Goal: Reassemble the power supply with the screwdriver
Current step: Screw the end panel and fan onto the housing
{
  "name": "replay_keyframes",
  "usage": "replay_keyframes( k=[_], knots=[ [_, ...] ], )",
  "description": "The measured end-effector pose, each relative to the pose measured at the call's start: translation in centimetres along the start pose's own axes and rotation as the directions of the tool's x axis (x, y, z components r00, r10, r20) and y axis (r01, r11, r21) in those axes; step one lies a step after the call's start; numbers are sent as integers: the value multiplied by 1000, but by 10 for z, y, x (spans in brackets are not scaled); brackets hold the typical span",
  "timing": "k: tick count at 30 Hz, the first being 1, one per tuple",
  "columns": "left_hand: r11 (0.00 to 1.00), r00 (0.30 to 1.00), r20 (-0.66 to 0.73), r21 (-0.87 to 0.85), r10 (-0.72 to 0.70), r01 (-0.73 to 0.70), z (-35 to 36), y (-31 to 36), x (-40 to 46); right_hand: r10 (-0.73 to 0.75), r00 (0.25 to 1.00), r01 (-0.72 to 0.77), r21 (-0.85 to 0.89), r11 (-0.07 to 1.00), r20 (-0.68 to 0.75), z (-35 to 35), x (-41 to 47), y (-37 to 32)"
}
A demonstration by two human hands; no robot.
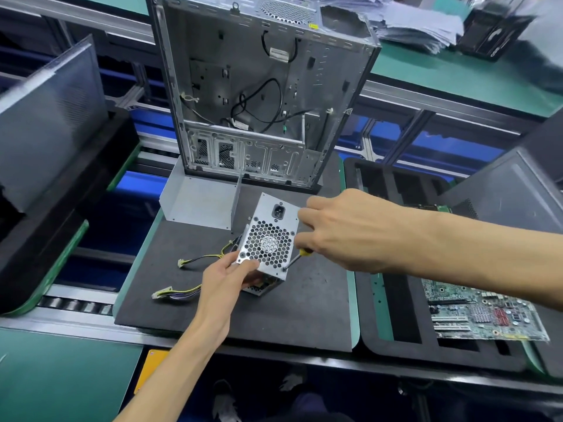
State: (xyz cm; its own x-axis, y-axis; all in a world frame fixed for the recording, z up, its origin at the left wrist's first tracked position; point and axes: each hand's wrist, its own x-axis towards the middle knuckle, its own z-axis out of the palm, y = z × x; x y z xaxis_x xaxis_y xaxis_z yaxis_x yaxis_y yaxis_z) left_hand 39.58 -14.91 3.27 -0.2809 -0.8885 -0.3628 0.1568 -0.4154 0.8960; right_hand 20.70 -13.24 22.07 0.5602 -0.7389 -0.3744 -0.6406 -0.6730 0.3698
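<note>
The power supply (268, 239) sits tilted on the black mat (213, 306) of the bench, fan grille up. The left hand (227, 277) grips its near corner, fingers curled around it. The right hand (338, 231) pinches the yellow-handled screwdriver (297, 257), tip at a corner screw. The open computer case (259, 92) stands behind.
</note>
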Motion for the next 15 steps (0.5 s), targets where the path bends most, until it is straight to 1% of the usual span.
replay_keyframes(
  k=[3, 7, 11, 15],
  knots=[
    [1000, 1000, -7, -10, -3, 3, -2, 0, -1, 92, 994, -90, -35, 995, 52, 2, 1, -7],
    [1000, 1000, 0, -6, -9, 9, 2, 3, -2, 97, 990, -88, -89, 992, 99, -4, 8, -15],
    [999, 1000, -6, -33, -22, 22, 1, 4, -2, 103, 988, -95, -77, 993, 116, -15, 9, -12],
    [999, 999, -15, -37, -29, 29, -2, 3, -2, 104, 991, -98, -67, 993, 82, -11, 11, -11]
  ],
)
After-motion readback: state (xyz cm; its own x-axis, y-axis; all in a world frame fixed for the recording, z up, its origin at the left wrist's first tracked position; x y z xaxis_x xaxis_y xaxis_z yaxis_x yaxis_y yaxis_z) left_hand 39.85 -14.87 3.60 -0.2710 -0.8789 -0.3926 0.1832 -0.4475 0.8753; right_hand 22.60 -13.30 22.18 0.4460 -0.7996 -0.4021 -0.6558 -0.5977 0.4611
